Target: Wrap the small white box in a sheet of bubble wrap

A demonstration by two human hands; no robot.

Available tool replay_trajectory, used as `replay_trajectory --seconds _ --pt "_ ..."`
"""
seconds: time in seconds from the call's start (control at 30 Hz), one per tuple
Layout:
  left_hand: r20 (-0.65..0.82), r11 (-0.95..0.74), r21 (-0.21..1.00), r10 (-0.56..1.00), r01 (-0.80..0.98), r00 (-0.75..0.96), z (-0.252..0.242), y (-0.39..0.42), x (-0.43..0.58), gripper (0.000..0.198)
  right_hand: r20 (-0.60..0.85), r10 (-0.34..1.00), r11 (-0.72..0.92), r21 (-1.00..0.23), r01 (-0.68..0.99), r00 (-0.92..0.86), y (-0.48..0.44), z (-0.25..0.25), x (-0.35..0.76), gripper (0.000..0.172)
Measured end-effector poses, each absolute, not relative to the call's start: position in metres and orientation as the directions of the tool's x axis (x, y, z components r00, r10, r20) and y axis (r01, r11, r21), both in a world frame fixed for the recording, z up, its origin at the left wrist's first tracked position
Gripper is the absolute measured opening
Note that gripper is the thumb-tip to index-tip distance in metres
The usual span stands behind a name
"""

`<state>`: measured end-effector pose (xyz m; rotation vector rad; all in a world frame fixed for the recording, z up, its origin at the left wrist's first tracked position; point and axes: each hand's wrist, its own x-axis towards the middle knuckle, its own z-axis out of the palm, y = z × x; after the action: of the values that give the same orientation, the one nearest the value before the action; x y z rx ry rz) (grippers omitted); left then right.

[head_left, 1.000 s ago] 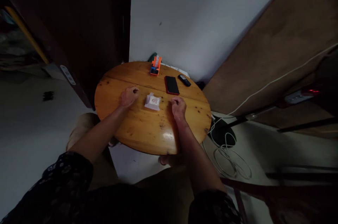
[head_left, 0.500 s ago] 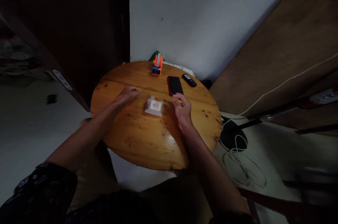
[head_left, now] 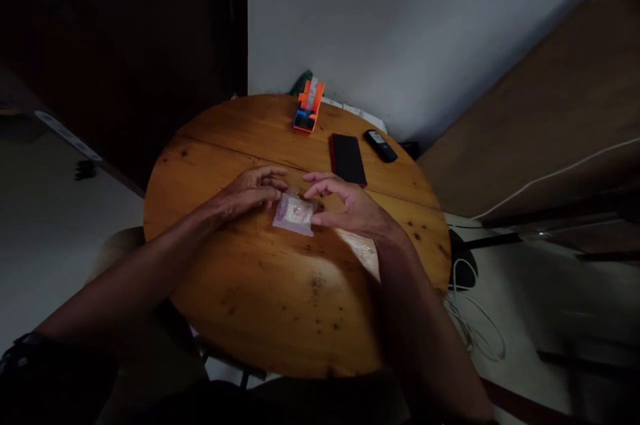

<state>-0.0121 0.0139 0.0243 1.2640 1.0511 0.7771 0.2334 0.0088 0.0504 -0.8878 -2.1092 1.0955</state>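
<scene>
Here, translucent wrapping (head_left: 292,227) with pale contents (head_left: 301,211)

This looks like somebody's home: a round wooden table (head_left: 280,311), a plain pale wall (head_left: 380,25) behind it, a dark door (head_left: 135,45) to its left.

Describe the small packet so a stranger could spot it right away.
Find the wooden table. Near its middle, between your left hand and right hand, lies the small packet. Its pale, whitish colour sets it apart from the dark, red-edged slab beyond.
</scene>
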Motion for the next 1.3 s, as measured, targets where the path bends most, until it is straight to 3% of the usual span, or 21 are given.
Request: replay_trajectory --seconds 0.17,0.4,0.7,0.9,1.1,1.3 --pt "-0.142 0.114 0.989 0.911 0.095 0.387 0.018 0.011 -0.008 0.066 0.181 0.75 0.492 -0.795 0.353 -0.636 0.005 0.048 0.227 0.03" --pt "-0.077 0.01 0.986 0.913 0.167 0.4 0.013 0.006 -0.003 0.061 0.275 0.783 0.516 -0.788 0.335 -0.558 0.008 0.039 0.222 0.002" --pt "0.015 -0.076 0.987 0.917 0.139 0.4 0.015 0.0 -0.002 0.061 0.376 0.901 0.422 -0.873 0.244 -0.217 0.008 0.033 0.214 0.013" --pt "-0.007 -0.053 0.99 0.908 0.131 0.419 0.015 0.0 0.0 0.059 0.407 0.913 0.406 -0.897 0.177 -0.031 0.014 0.028 0.217 0.016" --pt "-0.051 0.014 0.996 0.907 0.092 0.418 0.016 -0.003 0.003 0.053 0.354 0.934 0.347 -0.93 0.12 0.048 0.029 0.015 0.224 0.019" --pt "-0.036 0.021 0.999 0.905 0.04 0.423 0.018 -0.002 0.005 0.034 0.299 0.949 0.293 -0.953 0.078 0.096 0.04 0.003 0.232 0.022"
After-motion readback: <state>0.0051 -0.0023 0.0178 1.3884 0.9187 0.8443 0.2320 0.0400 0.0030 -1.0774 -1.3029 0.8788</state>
